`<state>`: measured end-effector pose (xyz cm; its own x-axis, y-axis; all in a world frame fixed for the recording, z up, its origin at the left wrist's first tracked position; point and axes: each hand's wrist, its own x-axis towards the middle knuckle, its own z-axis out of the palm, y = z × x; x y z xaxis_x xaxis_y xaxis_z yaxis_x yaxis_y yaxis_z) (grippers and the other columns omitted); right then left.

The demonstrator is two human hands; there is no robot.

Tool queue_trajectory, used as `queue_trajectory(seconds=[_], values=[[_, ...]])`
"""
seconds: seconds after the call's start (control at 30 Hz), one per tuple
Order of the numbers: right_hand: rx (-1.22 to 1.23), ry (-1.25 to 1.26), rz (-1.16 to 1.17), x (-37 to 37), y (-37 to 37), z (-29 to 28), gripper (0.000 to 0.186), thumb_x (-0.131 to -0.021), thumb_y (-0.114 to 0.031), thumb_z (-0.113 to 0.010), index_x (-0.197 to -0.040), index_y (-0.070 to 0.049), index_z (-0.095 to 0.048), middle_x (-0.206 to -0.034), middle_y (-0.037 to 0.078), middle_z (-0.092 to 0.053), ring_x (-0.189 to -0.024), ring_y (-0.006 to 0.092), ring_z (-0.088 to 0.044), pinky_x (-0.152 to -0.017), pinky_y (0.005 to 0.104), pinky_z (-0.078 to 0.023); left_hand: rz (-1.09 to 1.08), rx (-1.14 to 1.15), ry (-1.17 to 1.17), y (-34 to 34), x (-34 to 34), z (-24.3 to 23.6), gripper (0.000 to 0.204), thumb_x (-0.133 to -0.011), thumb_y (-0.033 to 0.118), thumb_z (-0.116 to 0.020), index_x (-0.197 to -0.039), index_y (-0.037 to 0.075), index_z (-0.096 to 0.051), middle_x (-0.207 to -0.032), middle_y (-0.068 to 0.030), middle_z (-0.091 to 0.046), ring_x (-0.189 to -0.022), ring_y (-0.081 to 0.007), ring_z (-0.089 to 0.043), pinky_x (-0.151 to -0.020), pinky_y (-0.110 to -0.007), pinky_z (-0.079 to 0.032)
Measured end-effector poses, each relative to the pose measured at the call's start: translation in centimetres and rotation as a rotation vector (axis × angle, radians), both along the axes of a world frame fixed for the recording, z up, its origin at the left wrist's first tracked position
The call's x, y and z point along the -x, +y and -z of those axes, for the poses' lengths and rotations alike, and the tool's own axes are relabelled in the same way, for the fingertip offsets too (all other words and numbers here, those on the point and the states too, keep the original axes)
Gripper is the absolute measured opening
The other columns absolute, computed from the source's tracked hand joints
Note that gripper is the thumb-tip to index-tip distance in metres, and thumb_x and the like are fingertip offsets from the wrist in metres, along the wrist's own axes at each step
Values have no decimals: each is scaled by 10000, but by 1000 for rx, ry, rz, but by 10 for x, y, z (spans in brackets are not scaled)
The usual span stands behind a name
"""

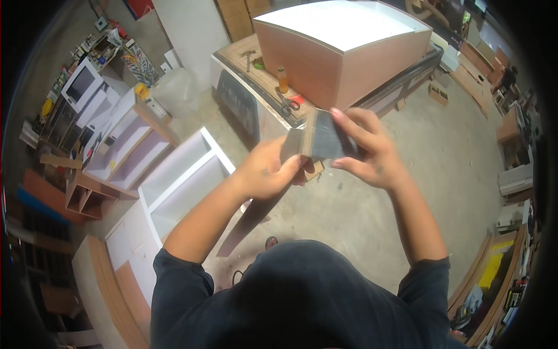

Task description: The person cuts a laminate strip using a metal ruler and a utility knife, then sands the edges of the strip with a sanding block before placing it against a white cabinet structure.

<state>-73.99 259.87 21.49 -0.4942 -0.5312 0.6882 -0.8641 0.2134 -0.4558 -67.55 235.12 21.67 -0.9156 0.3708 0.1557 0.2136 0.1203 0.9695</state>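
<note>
A wooden block [308, 132] is held in front of me with a dark grey strip of sandpaper [329, 138] lying against it. My left hand [263, 170] is closed round the block's left end, its thumb pressing at the lower edge. From under that hand the long tail of the strip hangs down toward the floor. My right hand [375, 150] grips the strip's right part between thumb and fingers, at the top and bottom edges. The fingers of my left hand are partly hidden behind the block.
Beyond my hands stands a workbench [235, 53] bearing a large wooden box with a white top [343, 64], scissors [289, 106], a small bottle [282, 80] and a hammer [248, 60]. White cabinet frames [174, 181] stand at the left. Concrete floor [447, 168] lies to the right.
</note>
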Motion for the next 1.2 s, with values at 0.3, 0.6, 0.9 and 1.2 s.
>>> queue_trajectory(seconds=[0.3,0.6,0.9,1.2], values=[[-90,-234,104,5,32,38,782,-724,-288,-855,-1435,-137,-564,-1256,128,-576,-1157,295,-544,-985,397,-466,-28,-28,-8,-29,-7,-10,259,-1013,161,-543,-1186,-30,-543,-952,-135,-699,-753,-175,-683,-696,-318,-563],[-29,59,-75,-19,-39,-22,792,-772,-269,-837,-1468,-75,-512,-1291,158,-532,-1154,305,-530,-990,379,-441,-26,-161,-36,5,-11,1,210,-948,6,-500,-1139,16,-587,-908,-104,-690,-748,-173,-680,-686,-314,-566],[-67,-230,212,-9,30,51,799,-710,-271,-860,-1439,-142,-558,-1208,139,-586,-1093,314,-567,-945,400,-481,-60,-82,-147,-29,-13,-5,282,-1015,196,-559,-1208,-4,-510,-963,-155,-693,-759,-196,-700,-694,-336,-577],[16,67,45,-24,-41,-5,755,-726,-282,-844,-1423,-168,-577,-1234,152,-578,-1097,334,-552,-959,413,-470,82,-63,-169,-8,-12,11,305,-984,78,-554,-1268,-17,-493,-965,-156,-683,-739,-214,-699,-675,-343,-584]])
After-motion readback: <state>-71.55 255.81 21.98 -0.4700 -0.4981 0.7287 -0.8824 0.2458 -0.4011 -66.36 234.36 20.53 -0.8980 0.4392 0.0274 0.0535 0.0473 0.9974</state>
